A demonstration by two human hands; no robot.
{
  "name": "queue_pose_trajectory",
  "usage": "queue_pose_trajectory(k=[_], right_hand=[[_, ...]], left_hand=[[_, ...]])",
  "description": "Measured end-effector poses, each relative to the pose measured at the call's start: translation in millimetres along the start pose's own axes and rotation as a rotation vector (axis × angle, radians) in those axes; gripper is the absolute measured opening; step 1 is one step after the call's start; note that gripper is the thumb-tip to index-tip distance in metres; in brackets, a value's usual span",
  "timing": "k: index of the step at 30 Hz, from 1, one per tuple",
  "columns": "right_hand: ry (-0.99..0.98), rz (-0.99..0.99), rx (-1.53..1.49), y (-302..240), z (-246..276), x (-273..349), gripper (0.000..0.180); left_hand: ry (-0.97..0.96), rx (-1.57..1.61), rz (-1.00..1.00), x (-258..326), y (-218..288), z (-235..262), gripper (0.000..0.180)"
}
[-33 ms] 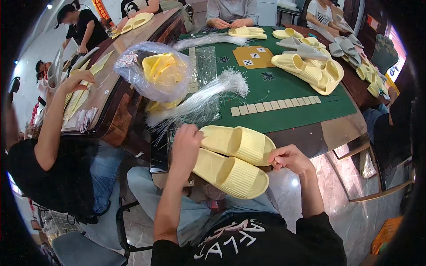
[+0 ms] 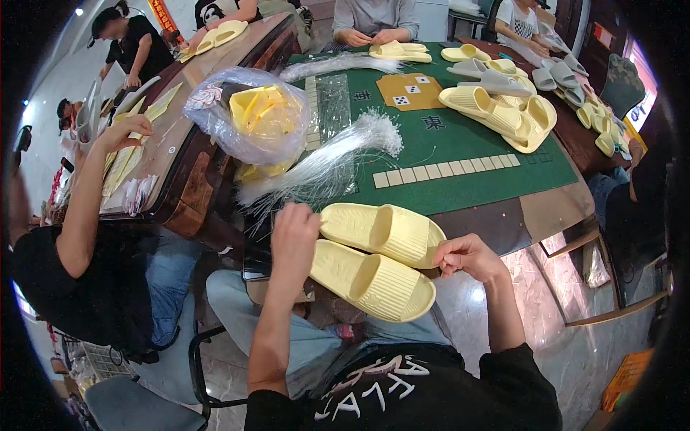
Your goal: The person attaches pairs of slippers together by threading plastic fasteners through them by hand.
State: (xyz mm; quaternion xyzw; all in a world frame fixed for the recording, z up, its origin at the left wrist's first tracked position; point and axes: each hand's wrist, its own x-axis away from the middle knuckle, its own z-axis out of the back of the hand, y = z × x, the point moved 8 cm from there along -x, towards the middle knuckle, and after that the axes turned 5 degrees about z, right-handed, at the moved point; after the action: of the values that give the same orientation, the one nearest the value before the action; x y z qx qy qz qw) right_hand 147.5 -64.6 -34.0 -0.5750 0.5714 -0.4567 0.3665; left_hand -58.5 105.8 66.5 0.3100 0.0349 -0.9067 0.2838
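Observation:
A pair of pale yellow slide slippers (image 2: 377, 262) lies side by side above my lap at the table's near edge, ribbed straps to the right. My left hand (image 2: 293, 233) is closed at their heel end, its fingertips mostly hidden. By the toe of the farther slipper, my right hand (image 2: 471, 257) has thumb and fingers pinched together; whatever is in the pinch is too small to name. Beyond my left hand lies a bundle of clear plastic fastener strands (image 2: 338, 154), loose ends toward me.
A plastic bag of yellow pieces (image 2: 262, 111) stands behind the strands. More yellow slippers (image 2: 503, 115) are piled on the green mat (image 2: 460, 197), beside a row of pale tiles (image 2: 445, 171). A co-worker's arm (image 2: 79, 201) is at the left; other people sit around the tables.
My left hand has shifted slightly left and toward me, uncovering more of the slippers' heel end. My right hand and the slippers stay almost in place.

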Motion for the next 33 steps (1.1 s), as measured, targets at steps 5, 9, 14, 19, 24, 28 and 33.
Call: queue_pose_trajectory(k=[5,9,14,19,24,28,33], right_hand=[[0.035,0.003,0.039,5.0,5.4,1.5,0.015],[0.098,0.021,0.072,-2.1,1.5,8.0,0.014],[0.004,-0.064,0.260,4.2,-10.7,16.1,0.014],[-0.040,-0.028,0.398,12.6,-31.0,21.6,0.016],[0.013,0.088,0.669,-4.0,-46.5,19.5,0.018],[0.087,0.090,0.672,-0.4,-39.1,17.6,0.020],[0.076,0.142,0.761,-3.1,-42.5,17.0,0.021]], left_hand=[[0.028,-0.166,0.226,25.9,-22.4,32.4,0.003],[-0.001,0.167,0.468,45.4,-31.7,41.7,0.008],[-0.317,1.268,0.826,70.8,-30.7,-17.2,0.017],[-0.403,1.322,0.884,82.2,-15.9,-51.6,0.019],[-0.523,1.185,0.861,84.0,-2.8,-66.8,0.019],[-0.421,1.107,0.843,77.5,-18.1,-59.3,0.018],[-0.670,1.227,0.792,77.8,4.6,-72.0,0.018]])
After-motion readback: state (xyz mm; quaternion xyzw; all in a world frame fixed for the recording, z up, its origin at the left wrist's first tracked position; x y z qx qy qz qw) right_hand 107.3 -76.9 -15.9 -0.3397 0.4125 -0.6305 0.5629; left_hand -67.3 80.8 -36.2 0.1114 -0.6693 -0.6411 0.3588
